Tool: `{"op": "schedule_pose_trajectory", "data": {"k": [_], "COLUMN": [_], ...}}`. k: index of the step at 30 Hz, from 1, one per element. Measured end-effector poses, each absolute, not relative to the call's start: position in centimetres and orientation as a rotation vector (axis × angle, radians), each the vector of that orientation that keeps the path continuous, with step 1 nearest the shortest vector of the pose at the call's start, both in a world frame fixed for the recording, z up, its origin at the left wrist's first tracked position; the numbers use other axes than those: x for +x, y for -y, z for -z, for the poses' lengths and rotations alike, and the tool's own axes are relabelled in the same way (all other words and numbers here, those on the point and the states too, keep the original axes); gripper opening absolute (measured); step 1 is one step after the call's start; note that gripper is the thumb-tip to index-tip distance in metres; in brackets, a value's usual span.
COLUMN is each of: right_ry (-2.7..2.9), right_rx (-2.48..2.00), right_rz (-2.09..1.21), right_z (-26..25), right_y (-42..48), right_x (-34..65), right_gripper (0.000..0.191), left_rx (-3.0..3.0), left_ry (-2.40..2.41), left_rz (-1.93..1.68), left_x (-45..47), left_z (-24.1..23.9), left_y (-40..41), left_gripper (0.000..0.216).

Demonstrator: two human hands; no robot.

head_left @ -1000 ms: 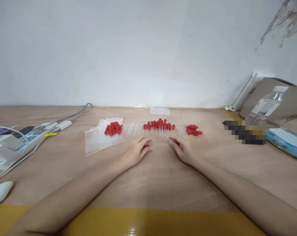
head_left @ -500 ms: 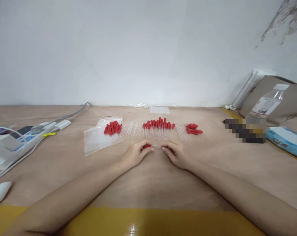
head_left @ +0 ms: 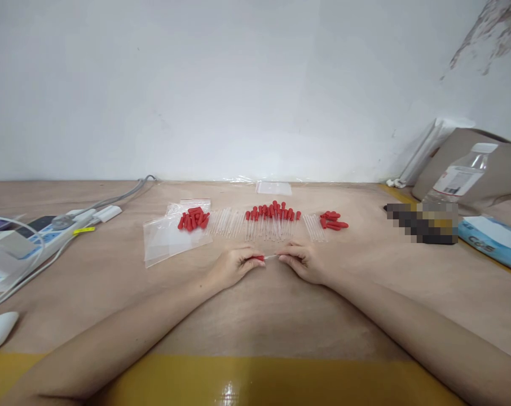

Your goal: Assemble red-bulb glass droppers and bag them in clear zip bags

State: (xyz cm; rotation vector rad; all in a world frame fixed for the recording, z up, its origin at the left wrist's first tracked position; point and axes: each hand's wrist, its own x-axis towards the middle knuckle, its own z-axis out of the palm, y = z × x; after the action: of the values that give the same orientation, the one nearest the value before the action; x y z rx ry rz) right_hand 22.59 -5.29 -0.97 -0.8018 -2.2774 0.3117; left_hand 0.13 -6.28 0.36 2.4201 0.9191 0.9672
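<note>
My left hand (head_left: 238, 265) pinches a red rubber bulb (head_left: 259, 258), whose end pokes out past the fingertips. From it a thin clear glass tube (head_left: 271, 257) runs across to my right hand (head_left: 300, 261), closed on the tube's other end. Bulb and tube meet in line; how deep the tube sits in the bulb is hidden. Beyond my hands lies a row of red-topped droppers (head_left: 272, 217). Loose clear tubes (head_left: 228, 223) lie to their left, and more tubes (head_left: 315, 227) to their right. Red bulbs form a left pile (head_left: 193, 219) and a smaller right group (head_left: 335, 224).
Clear plastic bags (head_left: 162, 239) lie under and beside the left bulb pile. A power strip (head_left: 48, 237) with cables is at far left, above a white object (head_left: 0, 331). On the right are a bottle (head_left: 461, 177), a blurred-out dark item (head_left: 420, 225) and a tissue pack (head_left: 492, 245).
My left fingers have shifted, covering more of the red bulb, and bulb and tube sit slightly lower in the picture. Both hands keep their hold; the laid-out pieces stay where they were.
</note>
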Motion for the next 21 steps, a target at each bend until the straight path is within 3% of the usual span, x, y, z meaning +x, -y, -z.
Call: {"op": "schedule_pose_trajectory", "data": {"k": [8,21], "right_ry": [2.447,2.498], "right_rx": [-0.876,-0.998], "right_rz": [0.156,0.110], "right_z": [0.4,-0.3], "right_y": [6.0,7.1], "right_x": [22.7,21.0], "right_gripper": [0.023,0.029], "left_rx": [2.554,2.656], "left_ry": [-1.032,-0.886], "left_rz": [-0.864,-0.874], "left_x": [0.2,0.4], "left_z": [-0.2,-0.4], "left_y": [6.3,6.5], "left_gripper": [0.020,0.023]}}
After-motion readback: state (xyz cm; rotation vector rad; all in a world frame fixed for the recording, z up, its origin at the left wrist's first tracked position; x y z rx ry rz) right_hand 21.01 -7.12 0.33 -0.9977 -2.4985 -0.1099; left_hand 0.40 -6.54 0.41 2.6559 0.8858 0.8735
